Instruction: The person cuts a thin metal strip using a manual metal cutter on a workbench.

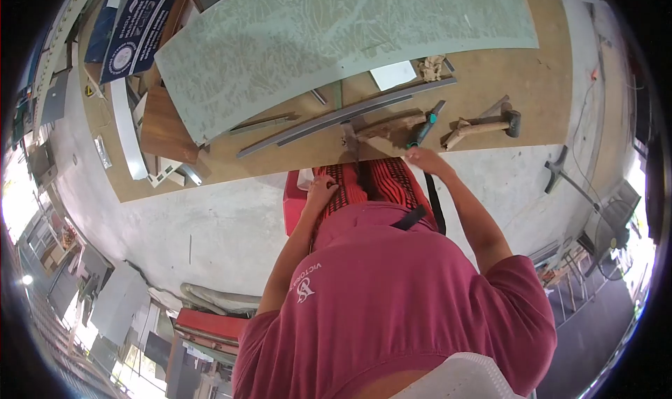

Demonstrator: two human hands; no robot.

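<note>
My left hand (321, 189) is over my lap, on the red and black patterned cloth (392, 178) across my legs. Its fingers are bent together, and I cannot tell what, if anything, is in them. At the table's front edge my right hand (428, 161) has its fingers curled, with fingertips right at the lower end of a teal-handled tool (423, 130). Left of that tool lies a rough wooden piece (388, 126). A mallet (483, 127) with a dark head is to the right. Long grey metal strips (329, 122) lie beyond.
A large pale green sheet (350, 28) covers much of the brown table (553, 98). A dark blue box (136, 35) and a brown wooden board (164, 127) are at the left. A white sheet (393, 75) lies behind the strips. A fan (612, 241) stands at the right.
</note>
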